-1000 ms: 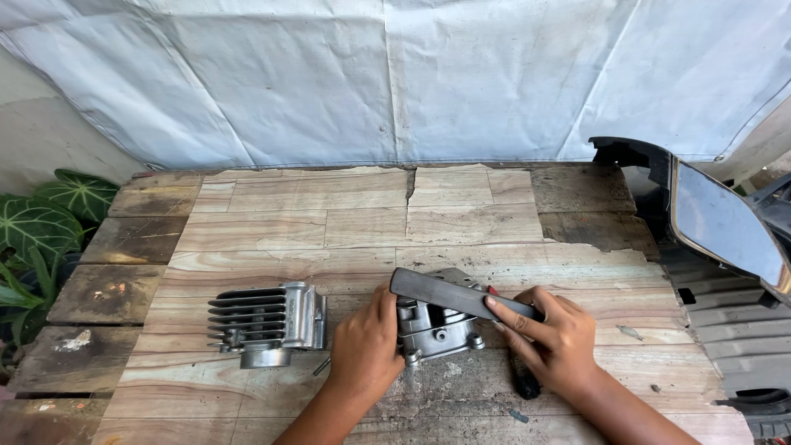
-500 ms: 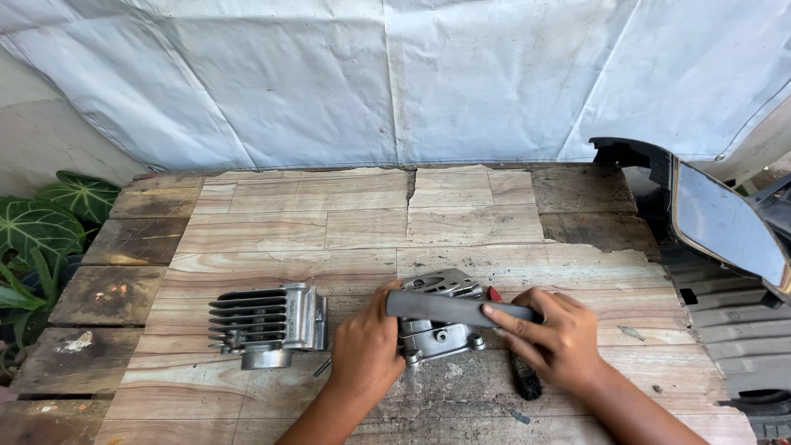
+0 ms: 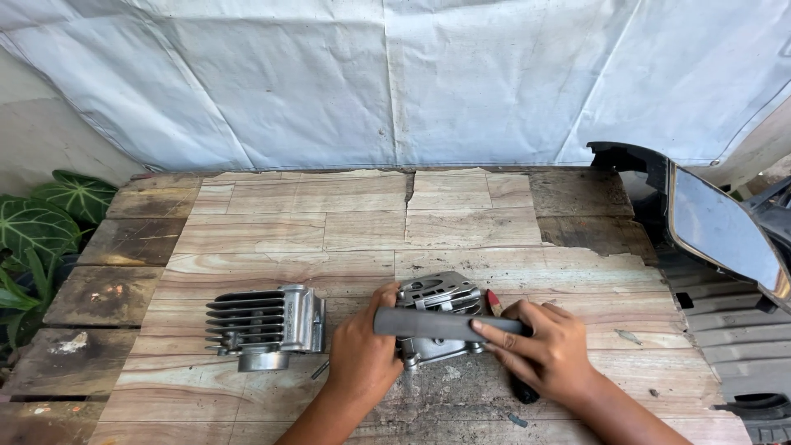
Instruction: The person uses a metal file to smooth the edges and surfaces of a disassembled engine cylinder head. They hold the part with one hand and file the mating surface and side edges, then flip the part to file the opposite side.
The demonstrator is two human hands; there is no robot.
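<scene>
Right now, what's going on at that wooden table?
A person's left hand steadies a metal engine part on the wooden table. The right hand presses a grey bar-shaped tool across its top. A finned cylinder block lies apart, to the left. A mirror sits at the right edge.

The left hand covers the nine o'clock side of the grey metal engine part, and the grey bar crosses its middle, so its top face is mostly hidden. The right hand hides the bar's three o'clock end and most of a dark tool beneath it. Both forearms run off the six o'clock edge. The mirror at three o'clock and the leafy plant at nine o'clock are cut by the frame.
</scene>
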